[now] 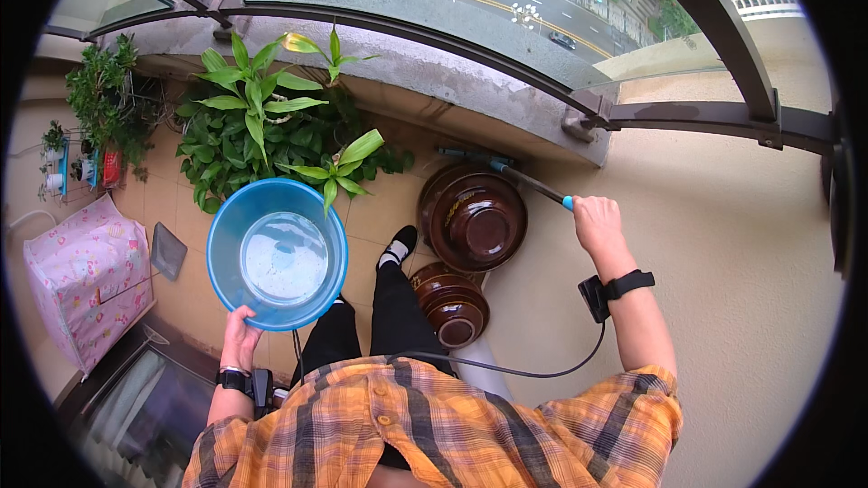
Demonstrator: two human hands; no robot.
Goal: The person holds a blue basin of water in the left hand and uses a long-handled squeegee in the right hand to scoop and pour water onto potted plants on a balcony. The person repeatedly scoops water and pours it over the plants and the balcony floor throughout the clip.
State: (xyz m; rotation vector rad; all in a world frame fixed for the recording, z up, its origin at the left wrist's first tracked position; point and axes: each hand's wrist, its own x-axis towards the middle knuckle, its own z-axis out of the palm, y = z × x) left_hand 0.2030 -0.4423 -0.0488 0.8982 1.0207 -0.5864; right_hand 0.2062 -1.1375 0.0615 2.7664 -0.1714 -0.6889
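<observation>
My left hand (243, 333) grips the near rim of a round blue plastic basin (219, 285), whose whitish bottom shows inside. Closed around the blue-banded end of a long dark handle (541, 188) is my right hand (598, 222). The handle slants away to a light blue head (468, 154) low by the ledge wall, partly behind a large brown glazed jar (510, 217). A smaller brown glazed jar (471, 291) stands nearer to me, beside my leg. Leafy green plants (251, 129) stand just beyond the basin.
A pink patterned fabric cover (91, 278) and a grey flat tray-like object (168, 251) lie to the left, near a red basket (112, 168) and small pots. Metal railing (420, 30) and a concrete ledge (475, 88) border the far side. A plain wall (732, 251) rises on the right.
</observation>
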